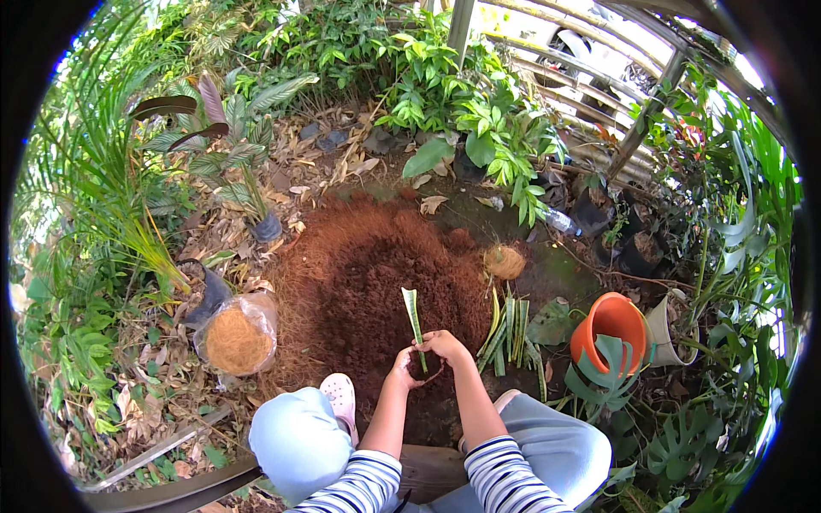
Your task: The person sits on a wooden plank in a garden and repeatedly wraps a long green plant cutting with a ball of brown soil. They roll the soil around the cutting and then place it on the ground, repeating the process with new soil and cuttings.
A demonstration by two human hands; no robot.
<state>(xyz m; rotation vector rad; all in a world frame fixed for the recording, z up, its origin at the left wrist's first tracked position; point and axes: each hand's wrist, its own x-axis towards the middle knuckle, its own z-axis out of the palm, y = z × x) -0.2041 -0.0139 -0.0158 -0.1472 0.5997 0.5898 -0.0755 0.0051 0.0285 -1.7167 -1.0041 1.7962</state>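
A snake plant leaf cutting (pixel 412 314) stands nearly upright between my two hands, pale along its edges. The fingers of my right hand (pixel 444 346) pinch it low down. Cupped in my left hand (pixel 404 370) is a dark brown clump of soil (pixel 433 370), partly hidden by my fingers; the leaf's lower end rests against or in it, I cannot tell which. Below and beyond my hands spreads a mound of dark, moist planting mix (pixel 378 288) with reddish-brown coir fibre (pixel 359 218) around it. More cut snake plant leaves (pixel 510 330) lie right of my hands.
A fibre ball (pixel 504 261) sits beyond the cut leaves. At left is a clear plastic bag of coir fibre (pixel 237 336). An orange bucket (pixel 608 333) and a whitish pot (pixel 670 330) stand at right, partly behind a monstera leaf (pixel 606 372). A plastic bottle (pixel 561 221) lies farther back.
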